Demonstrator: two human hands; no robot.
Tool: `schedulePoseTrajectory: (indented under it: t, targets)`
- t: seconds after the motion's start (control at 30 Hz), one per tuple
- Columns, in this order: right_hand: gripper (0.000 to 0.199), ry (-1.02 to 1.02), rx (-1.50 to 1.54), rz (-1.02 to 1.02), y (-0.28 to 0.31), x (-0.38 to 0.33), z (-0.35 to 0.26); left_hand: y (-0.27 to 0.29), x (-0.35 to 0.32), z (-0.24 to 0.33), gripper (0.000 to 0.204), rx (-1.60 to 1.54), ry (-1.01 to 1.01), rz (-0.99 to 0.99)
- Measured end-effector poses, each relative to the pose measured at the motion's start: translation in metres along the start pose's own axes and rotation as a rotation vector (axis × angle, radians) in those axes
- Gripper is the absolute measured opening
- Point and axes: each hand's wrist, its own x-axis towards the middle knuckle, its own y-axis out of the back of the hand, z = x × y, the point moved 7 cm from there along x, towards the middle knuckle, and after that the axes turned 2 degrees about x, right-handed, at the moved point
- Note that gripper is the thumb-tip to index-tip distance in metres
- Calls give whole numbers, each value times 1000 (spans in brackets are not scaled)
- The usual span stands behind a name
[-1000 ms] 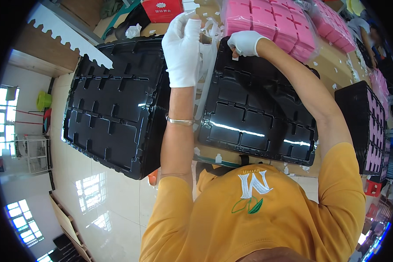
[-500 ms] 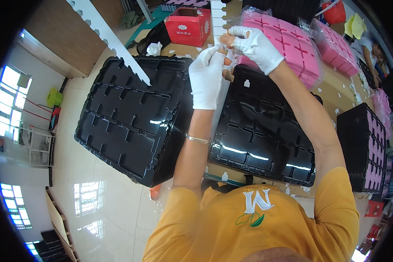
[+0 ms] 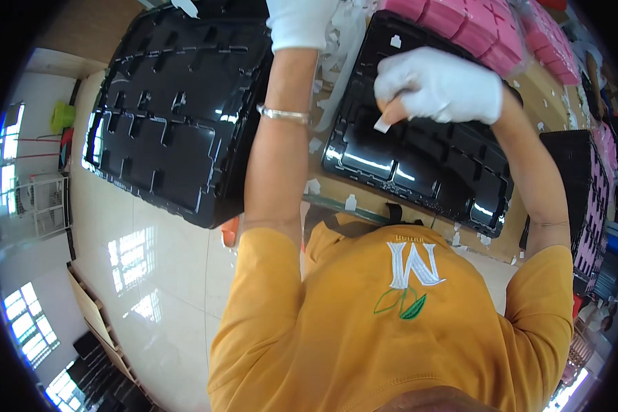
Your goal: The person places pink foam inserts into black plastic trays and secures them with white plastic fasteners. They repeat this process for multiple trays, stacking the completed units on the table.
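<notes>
My right hand, in a white glove with bare fingertips, is over the right black plastic tray. Its thumb and fingers pinch a small white paper-like piece, just above the glossy surface. A small white bottle-shaped cutout lies near the far edge of that tray. My left hand, also gloved in white, reaches out at the top of the view beside the left stack of black trays. Its fingers are cut off by the picture's edge, so what they do is hidden.
Pink foam blocks in clear wrap stand at the back right. More stacked black trays with pink parts are at the far right. White scraps lie around the brown table, with another bottle-shaped cutout near its front edge.
My hands have parted: the right came nearer, over the right tray with a small white piece, while the left went farther forward. The view has shifted, and the white toothed strips have mostly left it.
</notes>
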Motion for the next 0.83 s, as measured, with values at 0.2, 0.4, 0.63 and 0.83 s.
schedulePoseTrajectory:
  t: [0.2, 0.4, 0.63, 0.83]
  targets:
    - [18, -196, -308, 42, -61, 24, 48, -9, -2, -14, 21, -248, 281, 2]
    - [20, -259, -678, 114, -42, 22, 33, 6, -24, -9, 16, -414, 529, -54]
    - [29, 180, 362, 1045, 121, 19, 49, -1, -23, 0, 23, -501, 477, -51]
    - [47, -1, 439, 904, 131, 42, 15, 1, -22, -3, 18, -389, 395, -4]
